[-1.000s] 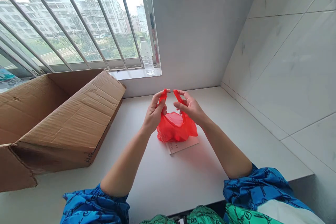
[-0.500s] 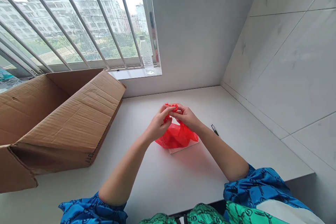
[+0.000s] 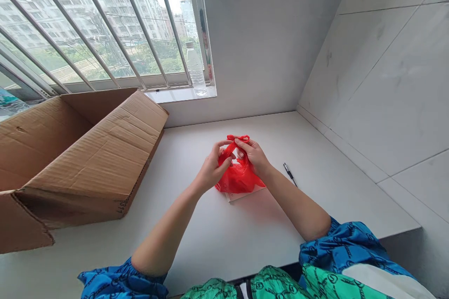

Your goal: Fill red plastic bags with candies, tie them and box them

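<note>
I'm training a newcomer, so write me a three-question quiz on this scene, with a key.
1. True or false: the pen lies on the white surface, outside the cardboard box.
2. Which thing are the left hand and right hand both handling? A) a towel; B) a red plastic bag; C) a cup.
3. Fill the gap: the upright clear bottle stands on the ____.

Key: 1 true; 2 B; 3 window sill.

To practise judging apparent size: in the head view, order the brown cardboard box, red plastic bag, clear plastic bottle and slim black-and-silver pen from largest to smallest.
1. Brown cardboard box, cut off by the frame
2. Red plastic bag, partly covered
3. Clear plastic bottle
4. Slim black-and-silver pen
</note>
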Tool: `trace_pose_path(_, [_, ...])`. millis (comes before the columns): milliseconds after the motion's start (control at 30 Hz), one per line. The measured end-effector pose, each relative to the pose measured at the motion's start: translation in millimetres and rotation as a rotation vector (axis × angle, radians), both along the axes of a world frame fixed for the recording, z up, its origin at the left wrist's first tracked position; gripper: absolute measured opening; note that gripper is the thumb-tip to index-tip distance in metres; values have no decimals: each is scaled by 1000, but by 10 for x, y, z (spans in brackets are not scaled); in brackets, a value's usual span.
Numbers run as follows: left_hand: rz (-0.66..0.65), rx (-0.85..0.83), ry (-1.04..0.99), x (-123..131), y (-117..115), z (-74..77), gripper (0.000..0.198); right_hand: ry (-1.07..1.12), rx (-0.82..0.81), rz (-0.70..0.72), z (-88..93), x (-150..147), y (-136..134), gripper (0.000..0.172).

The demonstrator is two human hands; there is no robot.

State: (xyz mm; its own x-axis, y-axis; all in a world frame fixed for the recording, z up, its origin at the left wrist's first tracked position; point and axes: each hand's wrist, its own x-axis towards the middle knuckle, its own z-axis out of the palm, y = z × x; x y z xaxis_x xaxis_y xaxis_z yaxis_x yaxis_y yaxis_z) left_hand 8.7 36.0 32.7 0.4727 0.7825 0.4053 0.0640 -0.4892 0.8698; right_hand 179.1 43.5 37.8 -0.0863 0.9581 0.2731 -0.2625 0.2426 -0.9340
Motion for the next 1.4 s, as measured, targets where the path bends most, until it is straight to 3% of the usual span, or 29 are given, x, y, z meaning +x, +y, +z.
trace_pose_path(133, [-26, -300, -182, -22, 62, -63, 39, -39, -3, 100, 72, 99, -83, 26])
trace_pose_path(233, [-53, -429, -225, -42, 96, -48, 41, -320, 133, 101, 120, 177, -176, 21])
trace_pose_path(300, [-82, -486, -262, -49, 102, -25, 44, -593, 298, 35, 128, 224, -217, 17])
trace_pose_path(433, [-159, -571, -330, -60, 115, 2, 43, -1003, 670, -237, 83, 275, -228, 20])
trace_pose_path(500, [-197, -617, -304, -65, 123, 0, 43, -1083, 754, -310, 50, 274, -225, 23])
trace_pose_path(600, [-263, -649, -225, -50, 117, -11, 41, -1065, 766, -308, 22, 259, -242, 18])
trace_pose_path(700, [-251, -576, -177, -23, 95, -24, 33, -991, 733, -291, 34, 279, -283, 13])
trace_pose_path(800, [-132, -390, -96, -68, 103, -60, 34, -993, 729, -317, 85, 399, -374, 20])
trace_pose_path(967, [314, 70, 79, -478, 245, -278, 35, -1090, 578, -540, 147, 853, -733, 32])
trace_pose_path(1100, [392, 70, 177, -775, 302, -550, 35, -1063, 220, -373, 20, 1181, -987, 40])
trace_pose_path(1200, [412, 56, 186, -782, 234, -688, 42, -1010, 49, -296, -130, 1273, -1016, 45])
trace_pose_path(1300, [406, 13, 254, -668, 119, -737, 65, -1105, 163, -444, -236, 1234, -920, 44])
trace_pose_path(1400, [374, 58, 394, -455, 28, -713, 70, -1371, 442, -427, -303, 1037, -714, 69])
